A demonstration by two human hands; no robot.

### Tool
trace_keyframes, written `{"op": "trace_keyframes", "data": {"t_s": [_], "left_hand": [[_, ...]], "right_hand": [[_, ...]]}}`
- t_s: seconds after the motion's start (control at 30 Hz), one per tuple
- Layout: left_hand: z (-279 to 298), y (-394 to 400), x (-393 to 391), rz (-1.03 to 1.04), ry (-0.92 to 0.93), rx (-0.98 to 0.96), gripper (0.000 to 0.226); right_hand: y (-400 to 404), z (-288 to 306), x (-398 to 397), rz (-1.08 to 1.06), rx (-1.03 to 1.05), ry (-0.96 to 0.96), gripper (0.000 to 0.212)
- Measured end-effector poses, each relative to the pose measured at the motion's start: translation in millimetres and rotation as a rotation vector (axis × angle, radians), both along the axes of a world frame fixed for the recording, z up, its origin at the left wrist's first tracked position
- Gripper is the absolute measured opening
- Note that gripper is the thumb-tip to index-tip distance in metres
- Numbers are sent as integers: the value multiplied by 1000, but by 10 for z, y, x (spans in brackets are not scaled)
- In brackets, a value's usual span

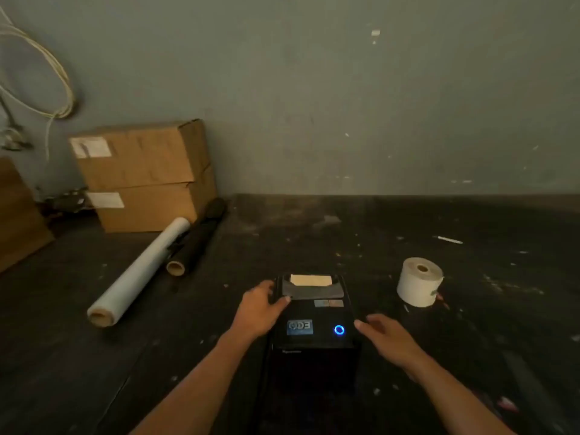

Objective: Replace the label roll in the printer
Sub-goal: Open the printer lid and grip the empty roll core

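Nearest to us, two bare forearms reach forward over a dark, scuffed table (94, 356). Between them sits the black printer (314, 334), its round button (339, 329) glowing blue. Our left hand (259, 310) rests on the printer's left side, fingers curled round the edge of the cover (310, 288), thumb on top. Our right hand (387, 339) hovers just beside the right side, fingers loosely spread, holding nothing. A fresh white label roll (419, 282) stands on end to the right, well apart. We judge this the opening step: the cover looks shut, and next both hands must release and lift it.
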State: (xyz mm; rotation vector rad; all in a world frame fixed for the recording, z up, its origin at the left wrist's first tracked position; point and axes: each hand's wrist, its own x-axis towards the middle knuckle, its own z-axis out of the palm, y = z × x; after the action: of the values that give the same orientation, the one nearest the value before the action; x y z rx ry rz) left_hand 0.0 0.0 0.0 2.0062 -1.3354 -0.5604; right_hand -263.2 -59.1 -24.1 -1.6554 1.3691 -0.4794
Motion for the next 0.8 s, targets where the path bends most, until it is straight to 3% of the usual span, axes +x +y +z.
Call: {"op": "trace_keyframes", "data": {"t_s": [0.13, 0.3, 0.47, 0.67, 0.8], "left_hand": [[-276, 150, -90, 32, 203, 168, 80], [-493, 266, -208, 10, 345, 121, 64], [-665, 330, -187, 14, 464, 128, 67], [-742, 339, -211, 32, 530, 123, 69], [-774, 340, -210, 51, 554, 115, 71]], "right_hand": [[224, -127, 111, -51, 78, -11, 74], [345, -225, 191, -133, 182, -93, 76], [363, -308, 199, -172, 269, -180, 73], [269, -368, 189, -165, 306, -297, 85], [263, -418, 204, -195, 362, -424, 106]]}}
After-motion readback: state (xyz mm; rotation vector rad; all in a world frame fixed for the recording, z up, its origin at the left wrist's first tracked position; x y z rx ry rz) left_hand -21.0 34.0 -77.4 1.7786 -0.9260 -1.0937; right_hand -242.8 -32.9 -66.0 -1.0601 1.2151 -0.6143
